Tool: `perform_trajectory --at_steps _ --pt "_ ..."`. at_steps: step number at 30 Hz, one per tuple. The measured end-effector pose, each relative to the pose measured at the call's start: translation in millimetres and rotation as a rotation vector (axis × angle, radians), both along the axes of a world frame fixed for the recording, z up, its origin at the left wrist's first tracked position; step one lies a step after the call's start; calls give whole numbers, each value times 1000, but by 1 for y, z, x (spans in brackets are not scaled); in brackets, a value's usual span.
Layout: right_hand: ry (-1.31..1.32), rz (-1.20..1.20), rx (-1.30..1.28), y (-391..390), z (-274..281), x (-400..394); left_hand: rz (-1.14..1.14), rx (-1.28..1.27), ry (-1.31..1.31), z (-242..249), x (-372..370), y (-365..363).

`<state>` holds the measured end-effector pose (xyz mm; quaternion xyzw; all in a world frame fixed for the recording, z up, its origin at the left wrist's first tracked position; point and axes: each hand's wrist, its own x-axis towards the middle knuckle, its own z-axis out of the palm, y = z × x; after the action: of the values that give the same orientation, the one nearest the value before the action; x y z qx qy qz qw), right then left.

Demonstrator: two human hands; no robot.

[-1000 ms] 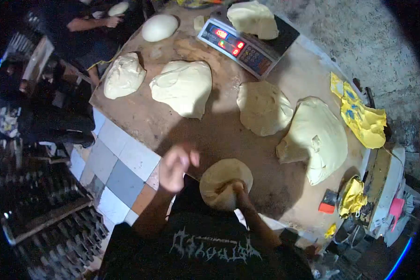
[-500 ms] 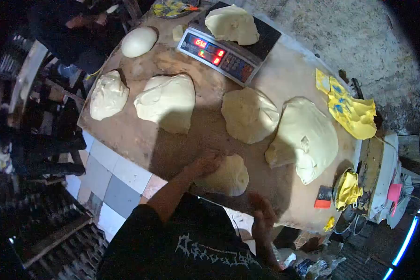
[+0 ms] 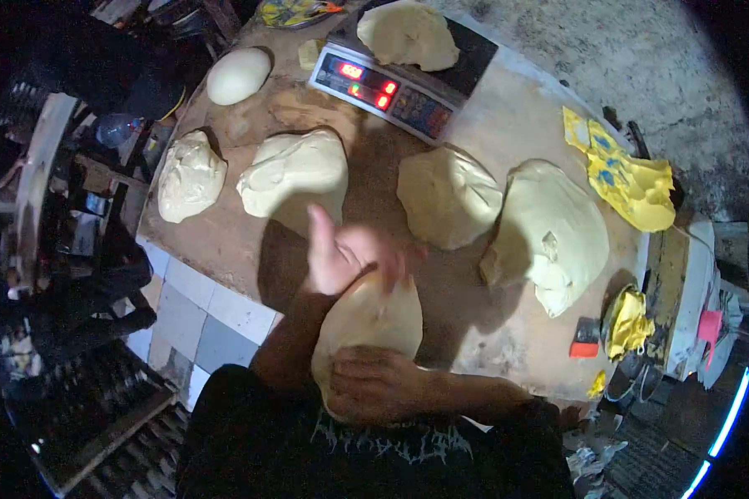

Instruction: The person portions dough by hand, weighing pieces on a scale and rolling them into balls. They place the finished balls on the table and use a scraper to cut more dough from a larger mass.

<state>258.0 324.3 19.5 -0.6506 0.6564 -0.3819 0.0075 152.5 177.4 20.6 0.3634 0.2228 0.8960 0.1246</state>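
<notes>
A flattened piece of dough (image 3: 370, 320) sits close to my body, its near end overlapping the table's front edge and my dark shirt. My right hand (image 3: 374, 384) reaches in from the right and grips the dough's near end, fingers bent over its surface. At the far end is my left hand (image 3: 354, 256), palm partly turned up, thumb sticking out and fingers apart but blurred by motion. Beyond my hands lie a wide dough piece (image 3: 295, 170) on the left, a rounder dough piece (image 3: 448, 200) and a large dough mass (image 3: 558, 224) on the right.
A digital scale (image 3: 383, 96) with lit red numbers carries a dough slab (image 3: 408, 35). A smooth dough ball (image 3: 239, 76) and a lumpy dough piece (image 3: 191, 179) rest along the left. Yellow wrapping (image 3: 628, 183) and a red-and-black scraper-like piece (image 3: 585, 337) lie on the right.
The small dough piece came nearer my body and stands longer. My right hand moved from beside it onto its near end. My left hand turned and lifted at its far end.
</notes>
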Motion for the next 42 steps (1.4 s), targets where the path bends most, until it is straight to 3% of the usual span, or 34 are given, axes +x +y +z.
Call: perform_trajectory --at_steps 2,4,6,7,8,9,10,12,13,15,16,18,19,21,22,24,25,27,28,30,32,34,35,36,37,38,40,42 --pt "20 194 155 12 23 9 400 252 -430 36 9 -2" --pt "-175 368 874 29 -38 24 747 30 -319 44 21 -20" --pt "-947 387 691 57 -103 5 823 45 -372 37 68 -17" --pt "-936 400 689 60 -131 24 910 -95 -493 29 103 -7" --pt "-1085 42 492 66 -159 50 1031 -407 -438 14 139 -2" --pt "-1235 -330 272 67 -171 77 1052 -456 -360 0 169 12" --pt "-1230 -324 269 58 -170 77 1058 -457 -354 -17 189 27" --pt "-2023 -836 -234 38 -166 60 1363 -1403 392 -49 207 54" --pt "-2026 -836 -223 31 -150 56 1365 -1406 382 -60 207 61" --pt "-2230 -906 -664 18 -103 32 1281 -1929 581 -74 186 63" --pt "-2218 -907 -671 22 -97 30 1290 -1917 588 -71 165 55" --pt "-1251 -828 62 43 -90 40 451 -1884 -353 -69 122 33" --pt "-1430 -882 177 48 -73 44 447 -1872 -364 -73 110 26" --pt "-924 -928 -9 53 -53 66 581 -1766 -7 -90 76 1" --pt "-918 -934 -6 55 -49 74 581 -1758 -4 -112 67 -12" --pt "-921 -924 -260 56 -47 67 576 -1650 37 -170 52 -33" --pt "-923 -926 -246 52 -69 53 574 -1642 25 -184 49 -38" --pt "-675 -876 179 41 -131 21 539 -1571 23 -208 45 -43" --pt "-671 -866 184 29 -128 1 534 -1539 22 -216 41 -45" --pt "-383 -625 252 -5 -90 -53 520 -1478 19 -221 39 -44" --pt "-89 -395 300 -33 -40 -95 249 -1174 -318 -169 39 -51" --pt "-269 47 792 -53 19 -84 83 -902 -487 -99 39 -51" --pt "-277 42 789 -54 27 -69 61 -827 -533 -68 37 -46" --pt "-84 37 423 -51 34 -47 74 -788 -586 -47 34 -40" --pt "114 28 57 -45 37 -28 206 -692 -662 -57 33 -28" --pt "124 23 51 -34 34 -18 348 -590 -726 -67 28 -17" --pt "-88 159 273 1 10 1 621 -138 -204 58 21 -26" --pt "-363 65 743 34 -58 14 880 -48 -92 71 57 -31"
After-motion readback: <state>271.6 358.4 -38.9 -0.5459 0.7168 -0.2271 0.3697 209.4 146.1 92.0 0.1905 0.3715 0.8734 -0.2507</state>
